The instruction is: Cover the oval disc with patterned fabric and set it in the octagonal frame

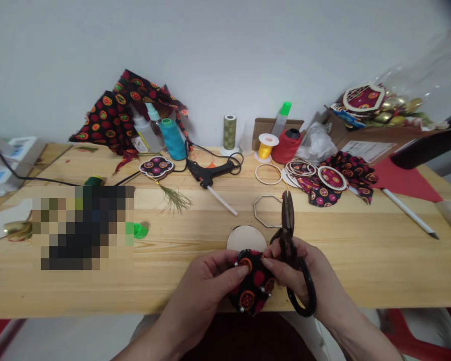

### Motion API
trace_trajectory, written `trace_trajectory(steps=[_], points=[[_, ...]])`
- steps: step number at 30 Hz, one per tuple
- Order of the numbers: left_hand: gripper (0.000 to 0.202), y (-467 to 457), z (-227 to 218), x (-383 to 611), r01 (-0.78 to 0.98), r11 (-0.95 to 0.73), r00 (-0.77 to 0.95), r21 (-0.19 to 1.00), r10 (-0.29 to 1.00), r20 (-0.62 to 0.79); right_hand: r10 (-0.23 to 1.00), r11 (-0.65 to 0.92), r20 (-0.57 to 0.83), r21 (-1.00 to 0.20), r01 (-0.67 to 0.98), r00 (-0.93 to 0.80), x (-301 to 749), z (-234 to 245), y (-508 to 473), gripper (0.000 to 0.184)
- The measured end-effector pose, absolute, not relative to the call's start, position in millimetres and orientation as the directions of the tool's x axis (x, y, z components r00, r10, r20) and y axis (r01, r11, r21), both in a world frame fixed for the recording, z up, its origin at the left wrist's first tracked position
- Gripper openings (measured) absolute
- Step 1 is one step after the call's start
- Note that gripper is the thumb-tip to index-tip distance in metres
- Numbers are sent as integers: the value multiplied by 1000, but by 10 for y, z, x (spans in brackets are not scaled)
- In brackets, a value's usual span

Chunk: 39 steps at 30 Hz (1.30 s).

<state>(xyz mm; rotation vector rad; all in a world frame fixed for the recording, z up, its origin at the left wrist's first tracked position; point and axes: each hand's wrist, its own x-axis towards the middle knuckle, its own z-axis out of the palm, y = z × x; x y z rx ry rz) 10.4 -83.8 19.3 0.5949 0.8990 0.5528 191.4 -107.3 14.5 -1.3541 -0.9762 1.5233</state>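
Note:
Near the table's front edge, a small piece of black patterned fabric point(253, 288) with white-headed pins is pinched between both hands. My left hand point(214, 281) grips its left side, thumb across the front. With thumb and finger, my right hand point(300, 273) pinches the upper right edge. Black-handled scissors point(287, 235) also hang in my right hand, blades pointing up and away. Just behind the fabric lies a pale round disc point(247, 237), its near part covered. An octagonal frame point(268, 210) lies beyond, partly behind the scissors.
A glue gun point(210, 173) with its stick and cord lies mid-table. Behind are a teal thread cone point(173, 139), a red thread cone point(286, 146) and a yellow spool point(265, 149). Fabric-covered ornaments point(331, 178) and a filled cardboard box point(376, 143) stand right. A pen point(409, 213) lies farther right.

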Motion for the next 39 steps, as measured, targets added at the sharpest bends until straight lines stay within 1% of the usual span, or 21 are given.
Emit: trace_trajectory(steps=[5,9,14,20,26,32,34,36,37,38,39], points=[[22,-839,212,122,-160,688,496,708,676,-545,937,-341,-331,-935,-91,-111,1892,164,-1089,21],[25,-846,243,130,-125,681,469,722,682,-561,931,-347,-328,-931,-114,-158,1871,216,-1080,19],[27,-839,242,134,-87,683,422,725,685,-594,950,-304,-296,-949,-78,-98,1879,236,-1047,17],[23,-855,247,125,-61,687,483,724,655,-581,955,-285,-281,-958,-32,-94,1892,208,-1036,18],[21,-848,188,86,-112,684,472,721,675,-567,973,-228,-230,-970,86,-13,1941,193,-1022,19],[23,-831,216,92,-261,709,435,656,693,-576,970,-242,-235,-952,188,58,1964,146,-1025,22],[25,-813,232,79,-282,686,397,670,720,-569,967,-251,-233,-937,245,99,1998,154,-1023,25],[29,-787,237,44,-274,657,351,702,748,-563,968,-235,-177,-894,381,180,2089,169,-1022,26],[31,-771,236,19,-265,642,331,719,761,-558,966,-223,-125,-843,490,225,2162,176,-1025,25],[31,-755,236,-11,-259,629,309,733,773,-554,965,-211,-60,-762,613,257,2252,183,-1032,24],[31,-738,237,-43,-260,618,293,742,783,-549,964,-212,-13,-643,736,266,2357,188,-1043,22]])
